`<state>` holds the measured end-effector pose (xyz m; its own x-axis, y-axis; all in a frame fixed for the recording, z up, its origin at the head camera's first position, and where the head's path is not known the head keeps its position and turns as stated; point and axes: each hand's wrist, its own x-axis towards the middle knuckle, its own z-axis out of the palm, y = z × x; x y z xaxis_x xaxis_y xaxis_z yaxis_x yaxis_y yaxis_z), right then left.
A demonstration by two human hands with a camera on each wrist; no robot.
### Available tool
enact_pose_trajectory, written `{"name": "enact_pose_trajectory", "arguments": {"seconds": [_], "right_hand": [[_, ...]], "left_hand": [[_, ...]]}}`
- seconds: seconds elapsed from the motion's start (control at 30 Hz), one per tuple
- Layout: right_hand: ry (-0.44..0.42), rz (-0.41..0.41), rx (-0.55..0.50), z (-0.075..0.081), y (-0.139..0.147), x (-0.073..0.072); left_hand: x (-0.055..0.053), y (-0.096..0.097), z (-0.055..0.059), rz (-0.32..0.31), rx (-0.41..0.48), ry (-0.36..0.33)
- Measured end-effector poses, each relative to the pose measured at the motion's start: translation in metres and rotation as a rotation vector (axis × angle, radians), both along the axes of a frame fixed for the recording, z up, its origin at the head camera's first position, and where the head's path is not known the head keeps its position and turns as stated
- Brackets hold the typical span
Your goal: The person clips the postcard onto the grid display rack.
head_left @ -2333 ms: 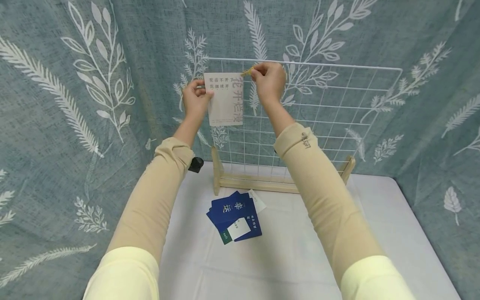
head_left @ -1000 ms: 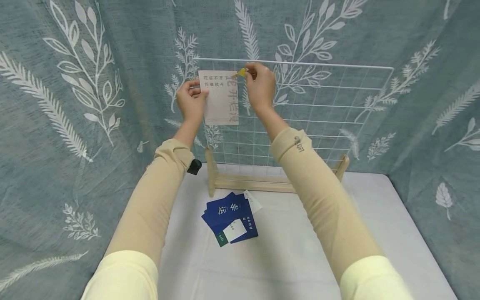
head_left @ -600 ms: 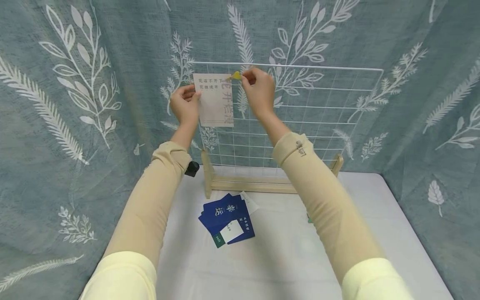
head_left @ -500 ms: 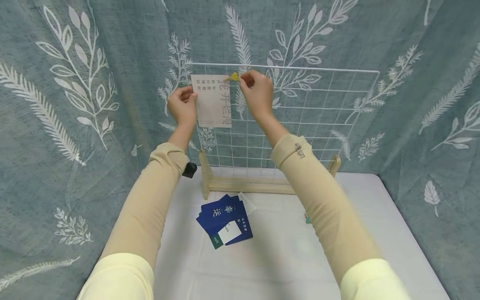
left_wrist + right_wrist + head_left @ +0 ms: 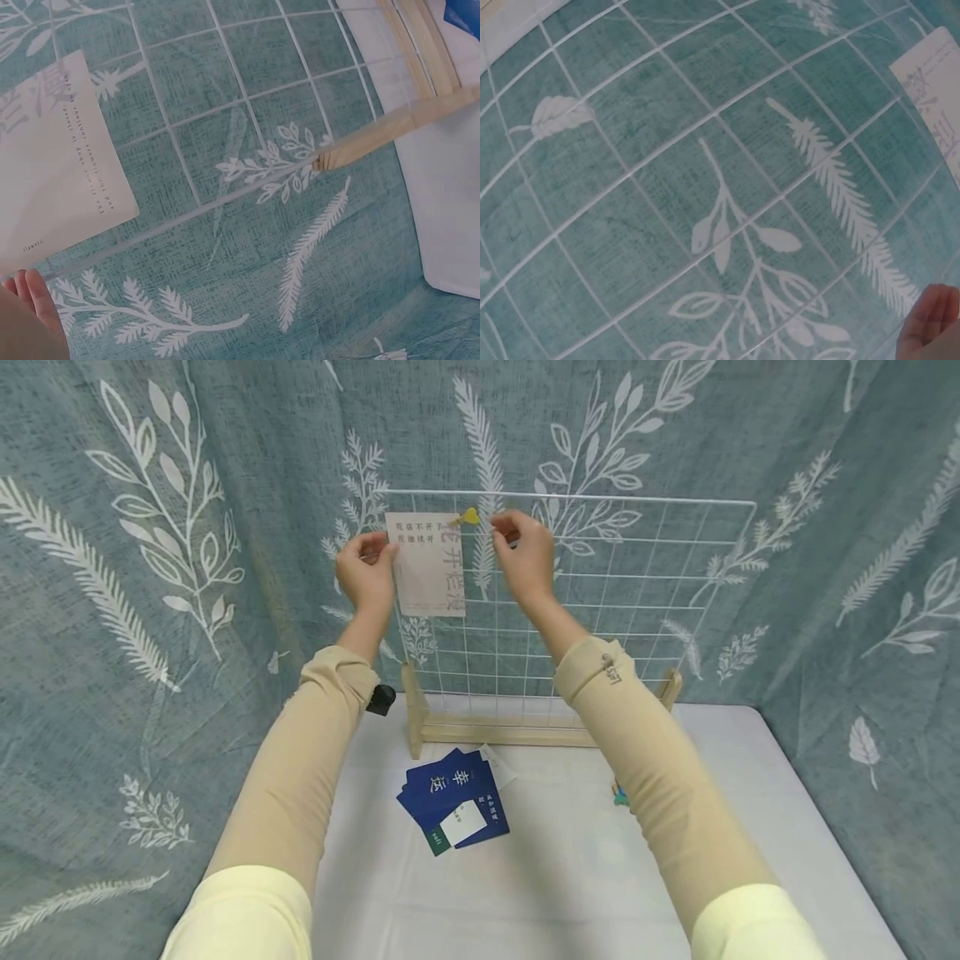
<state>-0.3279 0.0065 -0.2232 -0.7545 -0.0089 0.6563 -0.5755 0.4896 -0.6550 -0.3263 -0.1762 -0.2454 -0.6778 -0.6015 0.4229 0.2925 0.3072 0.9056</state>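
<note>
With my left hand point(image 5: 367, 575) I pinch the white card point(image 5: 426, 572) by its left edge, and it hangs upright at the upper left part of the wire rack point(image 5: 600, 497), printed side towards me. The fingers of my right hand point(image 5: 527, 556) are loosely bent and grasp nothing, just beside the yellow clip point(image 5: 470, 516) at the card's top right corner. Below, on the white table point(image 5: 570, 877) in front of the rack's wooden base point(image 5: 510, 732), lies an overlapping pile of cards point(image 5: 442, 785), mostly blue, with a small green thing point(image 5: 620, 795) partly hidden by my right sleeve point(image 5: 652, 752).
</note>
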Motion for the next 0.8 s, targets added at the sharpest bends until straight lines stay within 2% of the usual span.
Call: {"name": "enact_pose_trajectory", "arguments": {"seconds": [0.4, 0.57, 0.8], "right_hand": [[-0.012, 0.001, -0.024, -0.006, 0.011, 0.007], [-0.002, -0.003, -0.031, -0.009, 0.014, 0.010], [-0.002, -0.001, -0.028, -0.012, 0.016, 0.015]], "left_hand": [[0.008, -0.002, -0.002, 0.000, -0.020, 0.011], [0.013, -0.003, -0.003, -0.008, -0.019, -0.002], [0.022, -0.007, -0.004, -0.025, -0.030, 0.021]]}}
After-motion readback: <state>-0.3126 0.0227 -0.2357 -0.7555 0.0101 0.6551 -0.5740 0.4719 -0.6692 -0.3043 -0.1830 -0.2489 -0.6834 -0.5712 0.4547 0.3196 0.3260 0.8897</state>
